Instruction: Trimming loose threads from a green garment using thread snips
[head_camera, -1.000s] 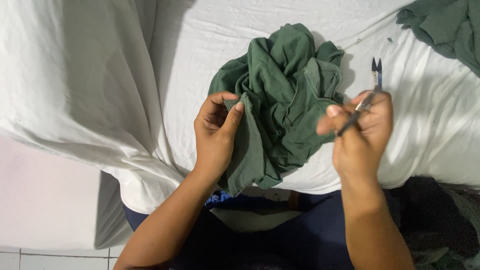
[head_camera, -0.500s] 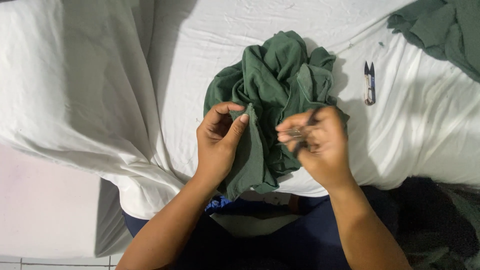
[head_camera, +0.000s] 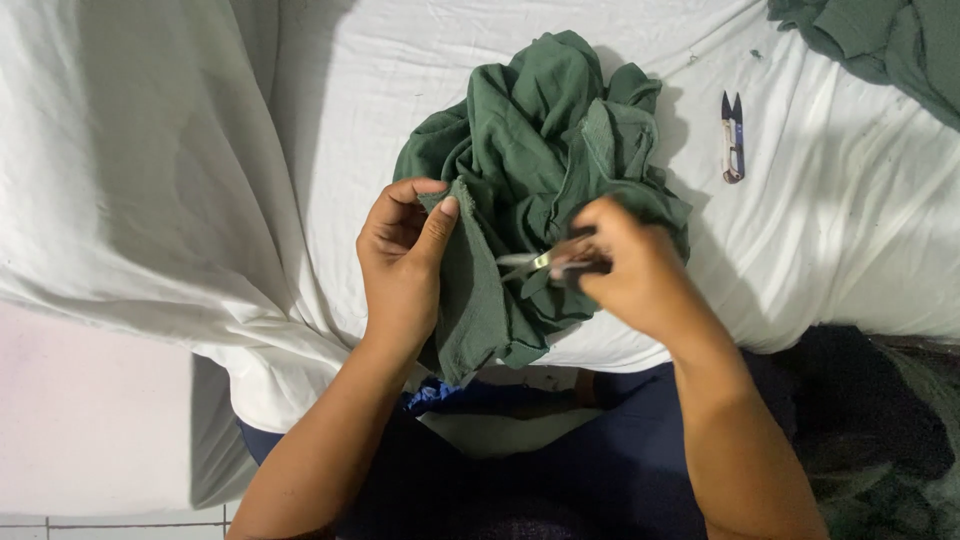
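Inspector: State what your left hand has.

Me: My left hand (head_camera: 400, 255) pinches an edge of the green cloth (head_camera: 540, 190) between thumb and fingers, closed tight on the fabric. The cloth itself lies bunched in a heap on the white sheet (head_camera: 850, 250), its lower fold hanging over the sheet's near edge towards my lap.

Inspector: And the right?

Me: My right hand (head_camera: 640, 275) is closed around a small pale tool (head_camera: 530, 263), its tip pointing left and lying against the cloth, just beside my left thumb. The hand is blurred; I cannot tell what kind of tool it is.

Inspector: Anything else near the cloth?

Me: A pair of thread snips (head_camera: 733, 137) lies on the sheet to the right of the cloth, apart from it, in neither hand. A second green cloth (head_camera: 880, 45) sits further right, at the sheet's far corner, well apart from the heap.
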